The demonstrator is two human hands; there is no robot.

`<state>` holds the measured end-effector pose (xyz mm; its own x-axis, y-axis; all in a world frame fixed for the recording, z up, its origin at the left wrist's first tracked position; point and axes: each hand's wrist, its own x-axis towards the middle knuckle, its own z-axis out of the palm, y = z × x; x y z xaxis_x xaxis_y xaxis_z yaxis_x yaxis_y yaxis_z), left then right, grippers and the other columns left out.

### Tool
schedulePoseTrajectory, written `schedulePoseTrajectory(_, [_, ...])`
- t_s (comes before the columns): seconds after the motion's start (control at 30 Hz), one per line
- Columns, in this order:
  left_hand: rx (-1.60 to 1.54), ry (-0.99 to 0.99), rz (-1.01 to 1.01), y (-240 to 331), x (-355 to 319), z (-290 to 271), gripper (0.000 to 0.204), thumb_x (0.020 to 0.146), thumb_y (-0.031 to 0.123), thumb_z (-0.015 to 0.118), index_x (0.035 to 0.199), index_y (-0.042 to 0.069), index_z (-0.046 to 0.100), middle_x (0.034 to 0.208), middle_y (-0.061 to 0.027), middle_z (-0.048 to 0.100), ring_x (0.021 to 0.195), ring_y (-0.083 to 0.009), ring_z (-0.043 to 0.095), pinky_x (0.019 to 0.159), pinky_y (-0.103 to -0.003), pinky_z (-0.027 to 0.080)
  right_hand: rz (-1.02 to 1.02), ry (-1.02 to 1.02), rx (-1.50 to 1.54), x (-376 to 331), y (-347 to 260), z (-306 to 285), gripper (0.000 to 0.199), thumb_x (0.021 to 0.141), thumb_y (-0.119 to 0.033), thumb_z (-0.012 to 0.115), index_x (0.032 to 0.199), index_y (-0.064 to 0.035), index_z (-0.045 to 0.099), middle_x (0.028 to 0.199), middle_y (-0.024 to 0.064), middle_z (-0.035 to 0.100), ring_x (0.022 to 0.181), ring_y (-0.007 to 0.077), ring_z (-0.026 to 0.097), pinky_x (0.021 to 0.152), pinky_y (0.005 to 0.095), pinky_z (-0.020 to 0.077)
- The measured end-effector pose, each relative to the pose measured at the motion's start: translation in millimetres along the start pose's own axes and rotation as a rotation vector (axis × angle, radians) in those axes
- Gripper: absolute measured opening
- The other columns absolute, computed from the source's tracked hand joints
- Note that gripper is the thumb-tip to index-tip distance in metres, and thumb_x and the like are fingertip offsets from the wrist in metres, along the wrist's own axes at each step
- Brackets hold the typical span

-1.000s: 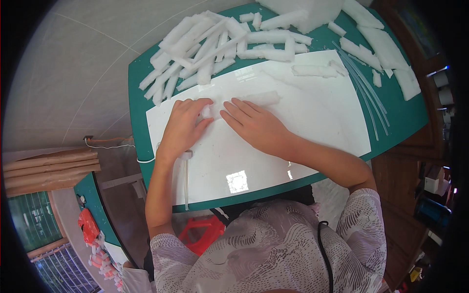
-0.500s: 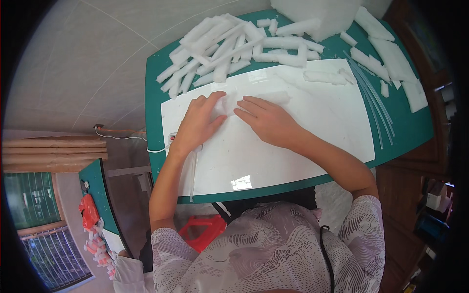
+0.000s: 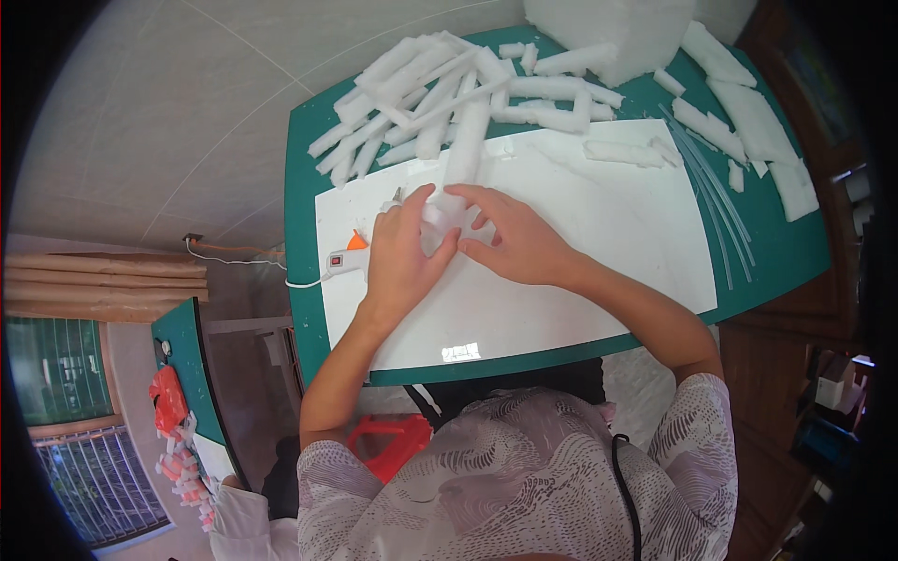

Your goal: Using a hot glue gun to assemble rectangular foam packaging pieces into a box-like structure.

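Observation:
Over the white board [image 3: 561, 234], my two hands face each other around a soft white piece of foam or wadding [image 3: 440, 217]. My left hand [image 3: 404, 245] curls its fingers and thumb on the piece's left side. My right hand [image 3: 516, 234] bends its fingers around the right side, and the thumb tips come close together. Beyond the fingertips a long white strip [image 3: 465, 150] stretches toward the pile; whether it joins the held piece I cannot tell. A white glue gun [image 3: 344, 261] with an orange trigger lies left of my left hand, which partly hides it.
A heap of white strips [image 3: 402, 84] covers the far left of the green table [image 3: 309, 327]. A large white block [image 3: 622, 37] stands at the back. Flat white pieces [image 3: 753, 122] and thin clear sticks [image 3: 716, 192] lie at the right. The gun's white cord [image 3: 304, 284] crosses the left edge.
My hands have drawn closer together and curled around the white piece. My left hand has shifted right, uncovering the glue gun. The long strip now shows beyond my fingers.

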<state>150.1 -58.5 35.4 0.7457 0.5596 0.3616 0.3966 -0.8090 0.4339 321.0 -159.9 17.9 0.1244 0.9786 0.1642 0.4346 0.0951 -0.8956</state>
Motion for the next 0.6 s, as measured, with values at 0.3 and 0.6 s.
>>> schedulePoseTrajectory(0.3, [0.080,0.009,0.223,4,0,7,0.071,0.074,0.014,0.083,0.136,0.000,0.050,0.089,-0.0113,0.063,0.082,-0.0262,0.059,0.073,-0.040,0.041,0.109,-0.172,0.237,4,2,-10,0.054,0.091,-0.020,0.072,0.138,-0.0045,0.051,0.133,0.0117,0.052,0.108,0.0207,0.061,0.084,0.0345,0.0556])
schedulePoseTrajectory(0.6, [-0.273,-0.210,-0.098,12,7,-15,0.079,0.076,0.018,0.085,0.143,0.007,0.045,0.098,-0.0101,0.065,0.081,-0.0257,0.060,0.077,-0.036,0.048,0.296,-0.173,0.488,13,20,-22,0.048,0.094,-0.032,0.071,0.127,0.0005,0.061,0.112,0.0125,0.066,0.093,0.0191,0.066,0.083,0.0316,0.0548])
